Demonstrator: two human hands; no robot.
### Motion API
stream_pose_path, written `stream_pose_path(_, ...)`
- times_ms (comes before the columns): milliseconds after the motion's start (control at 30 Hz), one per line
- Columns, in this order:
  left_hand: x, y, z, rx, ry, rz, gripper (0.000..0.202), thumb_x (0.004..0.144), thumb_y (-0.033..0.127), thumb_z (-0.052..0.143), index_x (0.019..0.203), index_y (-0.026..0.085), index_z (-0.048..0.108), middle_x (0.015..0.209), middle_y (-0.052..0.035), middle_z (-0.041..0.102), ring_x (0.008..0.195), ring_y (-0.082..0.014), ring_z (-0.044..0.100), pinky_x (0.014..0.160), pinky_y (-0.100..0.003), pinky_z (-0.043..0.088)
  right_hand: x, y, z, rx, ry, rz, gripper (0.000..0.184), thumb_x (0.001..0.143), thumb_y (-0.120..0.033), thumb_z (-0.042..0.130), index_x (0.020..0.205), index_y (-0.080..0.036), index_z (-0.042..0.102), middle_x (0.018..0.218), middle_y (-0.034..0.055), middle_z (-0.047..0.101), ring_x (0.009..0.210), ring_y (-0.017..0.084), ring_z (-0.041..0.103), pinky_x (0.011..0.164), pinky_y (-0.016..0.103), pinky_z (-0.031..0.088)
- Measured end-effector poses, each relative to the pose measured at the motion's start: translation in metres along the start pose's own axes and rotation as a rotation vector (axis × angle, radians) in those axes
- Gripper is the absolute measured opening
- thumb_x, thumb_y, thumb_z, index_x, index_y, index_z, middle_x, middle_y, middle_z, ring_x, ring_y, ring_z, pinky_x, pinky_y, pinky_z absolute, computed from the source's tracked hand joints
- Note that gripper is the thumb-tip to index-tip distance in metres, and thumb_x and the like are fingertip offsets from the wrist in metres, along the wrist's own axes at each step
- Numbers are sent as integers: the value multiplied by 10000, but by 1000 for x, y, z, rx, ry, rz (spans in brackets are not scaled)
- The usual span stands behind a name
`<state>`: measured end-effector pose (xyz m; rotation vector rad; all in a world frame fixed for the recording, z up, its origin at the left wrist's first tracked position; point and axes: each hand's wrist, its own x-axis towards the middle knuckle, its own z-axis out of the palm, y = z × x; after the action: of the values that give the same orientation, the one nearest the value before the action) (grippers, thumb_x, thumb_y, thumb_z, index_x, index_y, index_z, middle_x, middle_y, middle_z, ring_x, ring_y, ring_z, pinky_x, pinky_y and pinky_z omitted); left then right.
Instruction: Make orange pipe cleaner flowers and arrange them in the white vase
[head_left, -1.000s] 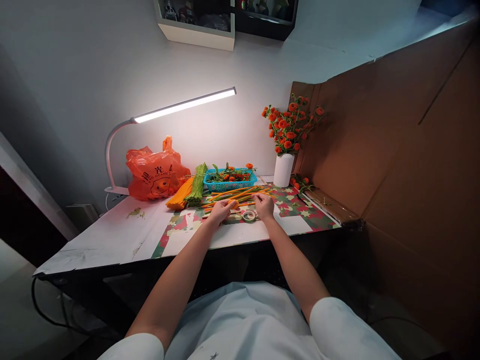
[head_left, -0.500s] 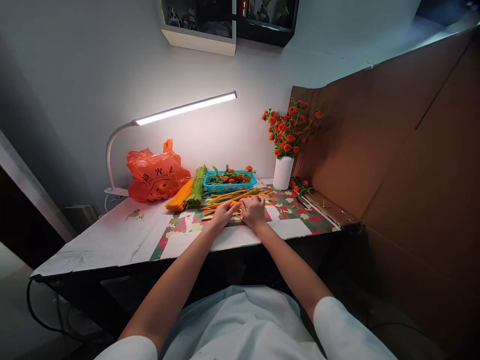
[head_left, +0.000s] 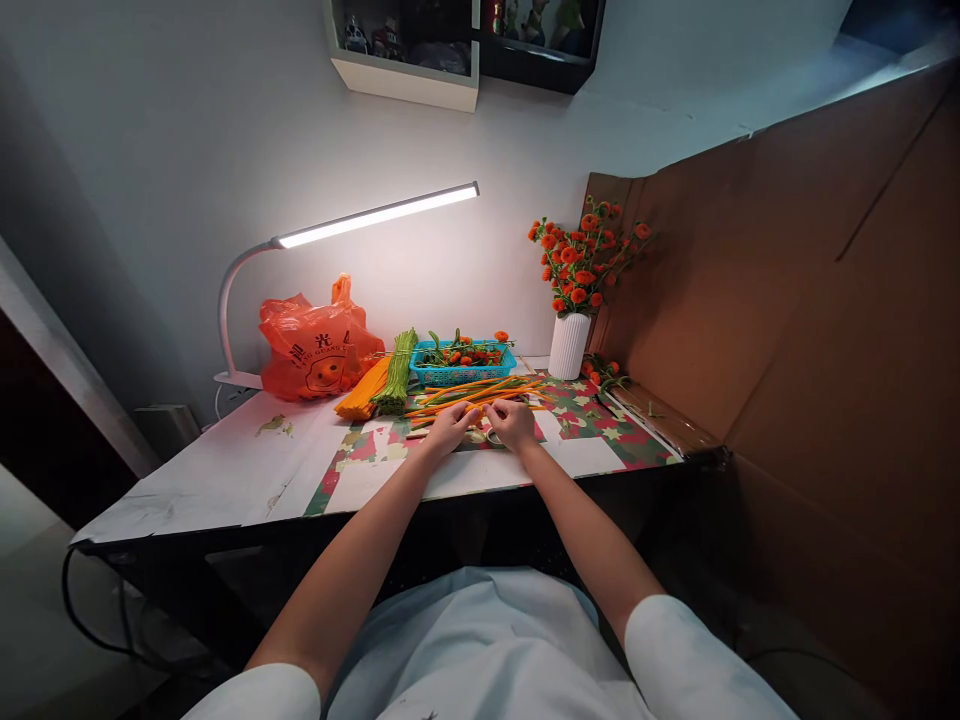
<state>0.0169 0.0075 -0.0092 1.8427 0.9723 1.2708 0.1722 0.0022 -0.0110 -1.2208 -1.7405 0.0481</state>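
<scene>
My left hand (head_left: 451, 428) and my right hand (head_left: 511, 424) are close together over the near part of the table, both closed with the fingertips pinched. Between them is a small piece of orange pipe cleaner (head_left: 480, 409), mostly hidden by the fingers. Just beyond the hands lie loose orange and green pipe cleaners (head_left: 491, 390), spread sideways. A small roll of tape (head_left: 493, 438) rests beside my right hand. To the left are a thick bundle of orange pipe cleaners (head_left: 363, 392) and a bundle of green ones (head_left: 396, 373).
A blue basket (head_left: 463, 375) of orange flowers stands behind the loose stems. At the right is a white ribbed vase (head_left: 569, 347) with orange flowers, beside a tall cardboard wall (head_left: 810, 320). An orange plastic bag (head_left: 319, 350) sits under a lit lamp (head_left: 379, 215) on the left.
The fingertips have drawn slightly apart, and the tape roll by my right hand shows more. The whole view has shifted slightly.
</scene>
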Motion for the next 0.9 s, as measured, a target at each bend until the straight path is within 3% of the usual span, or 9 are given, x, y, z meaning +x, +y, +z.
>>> stream_pose_path(367, -2, -3, -4, 125, -47, 18, 335, 822, 473, 491, 759, 165, 607, 729, -29, 650, 700, -164, 574, 714, -273, 428, 1, 2, -9, -62, 24, -35, 404, 849, -402, 470, 508, -186, 452, 502, -2, 507, 515, 111, 441, 508, 240, 237)
stream_pose_path(900, -3, 1, -5, 370, -92, 80, 285, 847, 393, 484, 749, 170, 633, 715, -32, 667, 664, -169, 573, 632, -256, 396, 3, 13, -13, -118, -6, 3, 407, 875, -396, 473, 524, -191, 491, 544, 10, 534, 553, 128, 438, 521, 267, 220)
